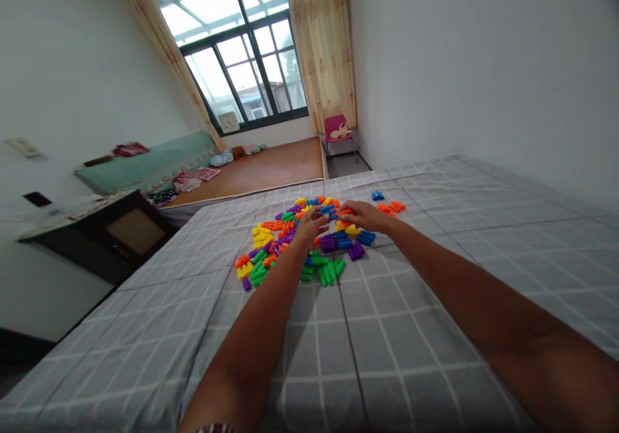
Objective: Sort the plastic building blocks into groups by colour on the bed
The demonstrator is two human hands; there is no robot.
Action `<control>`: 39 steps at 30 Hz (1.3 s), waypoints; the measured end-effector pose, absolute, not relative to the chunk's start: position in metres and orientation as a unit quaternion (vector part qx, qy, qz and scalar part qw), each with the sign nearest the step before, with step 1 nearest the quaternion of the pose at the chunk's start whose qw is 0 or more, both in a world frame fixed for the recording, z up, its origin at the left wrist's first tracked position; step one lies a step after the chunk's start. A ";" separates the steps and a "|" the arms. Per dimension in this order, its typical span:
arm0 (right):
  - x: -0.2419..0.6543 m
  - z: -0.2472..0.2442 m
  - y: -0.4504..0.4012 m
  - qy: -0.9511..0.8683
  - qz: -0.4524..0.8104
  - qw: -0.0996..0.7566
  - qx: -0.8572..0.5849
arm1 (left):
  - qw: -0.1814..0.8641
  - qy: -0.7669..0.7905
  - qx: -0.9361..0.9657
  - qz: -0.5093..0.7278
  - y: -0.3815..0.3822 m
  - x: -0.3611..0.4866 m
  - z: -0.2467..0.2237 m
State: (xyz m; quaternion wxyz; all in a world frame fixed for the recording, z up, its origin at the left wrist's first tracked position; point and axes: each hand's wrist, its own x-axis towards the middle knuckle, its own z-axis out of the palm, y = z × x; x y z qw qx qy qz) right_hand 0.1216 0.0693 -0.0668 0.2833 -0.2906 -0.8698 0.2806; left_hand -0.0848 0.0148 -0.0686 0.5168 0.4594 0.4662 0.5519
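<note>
Grip, right hand [363, 216]: at orange piece [345, 212], closure unclear | long axis roughly left-right | left hand [309, 226] farther, closure unclear

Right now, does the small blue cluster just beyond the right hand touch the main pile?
No, the blue cluster lies apart, with bare grey sheet between it and the main pile.

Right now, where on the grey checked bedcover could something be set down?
Bare: the grey checked bedcover between the forearms, and right of the orange plastic pieces. Crowded: around both hands, left and right, among multicoloured pieces.
</note>
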 end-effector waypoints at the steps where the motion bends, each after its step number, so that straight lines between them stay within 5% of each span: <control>1: 0.123 -0.068 0.070 -0.876 0.295 0.254 -0.284 | 0.495 0.482 0.445 0.570 0.016 -0.090 -0.068; 4: 0.123 -0.072 0.071 -0.890 0.310 0.217 -0.255 | 0.466 0.492 0.404 0.614 0.018 -0.104 -0.066; 9: 0.111 -0.067 0.065 -0.869 0.181 0.379 -0.260 | 0.536 0.432 0.420 0.591 0.015 -0.096 -0.068; 13: 0.101 -0.059 0.052 -0.885 0.113 0.399 -0.211 | 0.554 0.419 0.467 0.547 0.013 -0.071 -0.070; 21: 0.165 -0.048 0.120 -0.839 0.050 0.346 -0.416 | 0.336 0.521 0.653 0.435 0.018 -0.090 -0.063; 30: 0.247 -0.081 0.207 -0.786 0.040 0.093 -0.609 | 0.265 0.515 0.749 0.322 0.002 -0.102 -0.092; 39: 0.238 -0.076 0.223 -0.806 0.092 0.108 -0.574 | 0.234 0.521 0.776 0.269 -0.001 -0.105 -0.087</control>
